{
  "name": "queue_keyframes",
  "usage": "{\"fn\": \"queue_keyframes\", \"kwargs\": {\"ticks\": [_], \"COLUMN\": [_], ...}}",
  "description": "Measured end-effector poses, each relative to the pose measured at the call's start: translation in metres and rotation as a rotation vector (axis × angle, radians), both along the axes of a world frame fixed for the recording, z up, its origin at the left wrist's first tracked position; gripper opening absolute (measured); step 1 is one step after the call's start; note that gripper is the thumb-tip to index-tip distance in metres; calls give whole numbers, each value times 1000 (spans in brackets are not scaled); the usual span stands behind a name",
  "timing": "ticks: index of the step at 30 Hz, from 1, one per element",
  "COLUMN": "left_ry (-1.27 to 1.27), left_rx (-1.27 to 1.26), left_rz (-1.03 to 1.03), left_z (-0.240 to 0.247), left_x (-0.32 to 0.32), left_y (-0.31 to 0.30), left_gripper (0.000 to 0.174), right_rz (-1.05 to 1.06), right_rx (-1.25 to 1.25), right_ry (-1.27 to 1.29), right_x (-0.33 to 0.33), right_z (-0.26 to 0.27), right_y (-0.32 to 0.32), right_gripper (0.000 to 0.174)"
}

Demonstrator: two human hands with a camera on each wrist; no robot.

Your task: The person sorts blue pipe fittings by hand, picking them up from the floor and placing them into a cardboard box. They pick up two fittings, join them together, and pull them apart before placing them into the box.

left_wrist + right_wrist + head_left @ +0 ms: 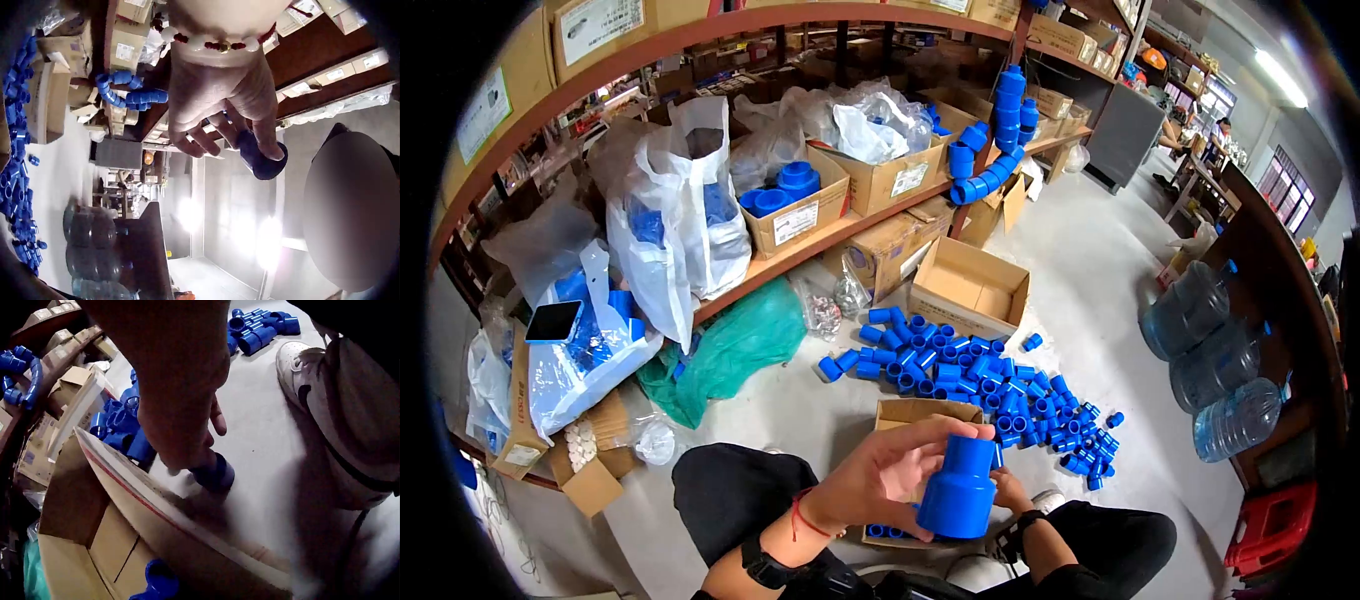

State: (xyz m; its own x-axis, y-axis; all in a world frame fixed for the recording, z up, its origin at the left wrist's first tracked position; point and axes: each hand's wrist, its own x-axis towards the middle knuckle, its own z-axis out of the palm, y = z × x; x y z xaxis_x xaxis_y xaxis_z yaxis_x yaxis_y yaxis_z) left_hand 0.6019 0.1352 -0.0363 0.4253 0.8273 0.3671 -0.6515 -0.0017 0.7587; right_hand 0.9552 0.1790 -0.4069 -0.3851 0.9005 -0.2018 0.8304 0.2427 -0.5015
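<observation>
One stepped blue fitting (958, 492) is being pinched between the left hand (878, 472)'s thumb and fingers. The right hand (181, 434) is gripping a blue coupling (215, 475) beside a carton (165, 515).

- Floor (790, 425): pale grey, smooth.
- Shelving (800, 258): reddish-brown, tiered, left and top.
- Cabinet (1128, 135): grey, beside the shelving's far end.
- Panel (1295, 330): dark brown, upright, right side.
- Wall (1305, 142): pale, far right.
- Windows (1286, 190): barred, daylit, far right.
- Strip light (1281, 78): white, lit, overhead.
- Table (1195, 183): distant, details unclear.
</observation>
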Motion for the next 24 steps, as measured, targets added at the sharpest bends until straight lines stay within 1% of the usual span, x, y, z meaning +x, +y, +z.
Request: {"fn": "queue_keyframes", "kwargs": {"ticks": [1, 2, 4, 5, 6, 8, 9, 12, 13, 16, 17, 20, 24], "left_ry": [2, 11, 33, 116, 184, 319, 335, 351, 355, 361, 365, 349, 350], "left_rx": [-43, -34, -17, 12, 111, 303, 325, 354, 337, 311, 309, 330, 351], "left_rz": [2, 16, 39, 84, 112, 176, 191, 184, 185, 152, 152, 153, 145], "left_z": [-3, -4, -2, 2, 3, 4, 3, 4, 5, 5, 4, 2, 3], "left_x": [-1, -1, -1, -3, -4, -8, -8, -11, -11, -10, -9, -7, -2], "left_y": [3, 3, 2, 1, 3, 6, 6, 8, 7, 8, 9, 11, 12], "left_gripper": [72, 71, 68, 65, 65, 64, 63, 63, 64, 65, 64, 63, 63], "right_rz": [-104, -82, -25, -5, 18, -12, -24, -43, -37, -34, -35, -56, -96], "right_rx": [-138, -131, -116, -63, -9, -3, -3, -14, -14, 31, -10, -29, -31], "right_ry": [265, 152, -73, -74, -76, -111, -130, -123, -84, -83, -110, -132, -173], "right_x": [19, 9, -23, -26, -24, -20, -19, -16, -18, -21, -17, -31, -32], "right_z": [-65, -37, 40, 37, 30, 5, 0, -9, -4, 7, -8, 30, 24], "right_y": [4, 0, -9, -11, -11, -7, -7, -5, -5, -5, -2, -4, -5], "right_gripper": [39, 38, 36, 34, 31, 28, 26, 23, 23, 21, 21, 19, 21]}}
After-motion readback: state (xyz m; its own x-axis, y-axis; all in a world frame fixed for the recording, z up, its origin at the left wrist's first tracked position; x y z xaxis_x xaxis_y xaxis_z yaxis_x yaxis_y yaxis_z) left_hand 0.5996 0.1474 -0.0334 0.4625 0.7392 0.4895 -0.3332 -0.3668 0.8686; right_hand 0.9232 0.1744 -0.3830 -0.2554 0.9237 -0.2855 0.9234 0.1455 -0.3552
